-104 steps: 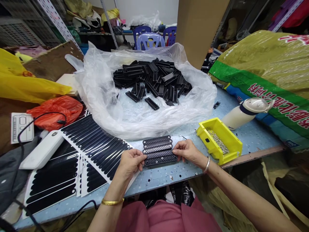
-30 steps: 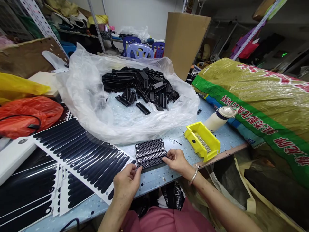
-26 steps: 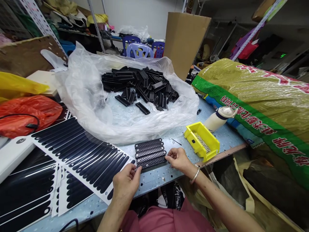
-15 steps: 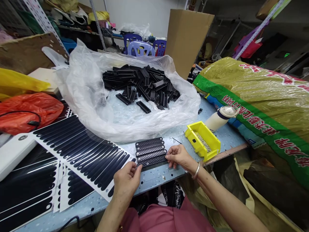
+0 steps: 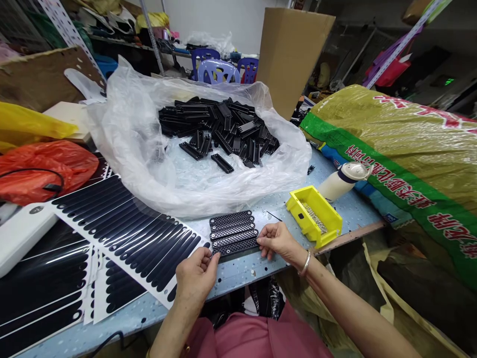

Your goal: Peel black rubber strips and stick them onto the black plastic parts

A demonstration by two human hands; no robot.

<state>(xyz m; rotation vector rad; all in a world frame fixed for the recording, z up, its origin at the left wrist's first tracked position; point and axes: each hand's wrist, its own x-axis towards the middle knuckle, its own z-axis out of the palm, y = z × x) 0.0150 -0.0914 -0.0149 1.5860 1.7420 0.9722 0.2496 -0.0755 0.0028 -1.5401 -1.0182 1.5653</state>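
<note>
Several flat black plastic strips (image 5: 233, 227) with a diamond-textured face and small holes at their ends lie side by side on the blue speckled table. The strip nearest me (image 5: 235, 247) has a hand at each end. At its left end, the thumb and fingers of my left hand (image 5: 197, 273) are closed in a pinch. My right hand (image 5: 279, 243), with a bangle on the wrist, pinches the right end. Left of the strips lies a white sheet (image 5: 149, 278) bearing rows of glossy black rounded stickers. A yellow bin (image 5: 328, 219) with small metal pieces stands to the right.
Behind the strips, a translucent plastic bag (image 5: 179, 196) spreads open around a heap of black plastic parts (image 5: 223, 119). A white bottle (image 5: 341, 181) stands beside large printed sacks (image 5: 395, 129). A thin dark rod (image 5: 274, 216) lies near the bin. Red plastic (image 5: 48, 169) is at far left.
The view has shifted very slightly. Both hands keep their places at the ends of the nearest strip, and the strips stay in their row.
</note>
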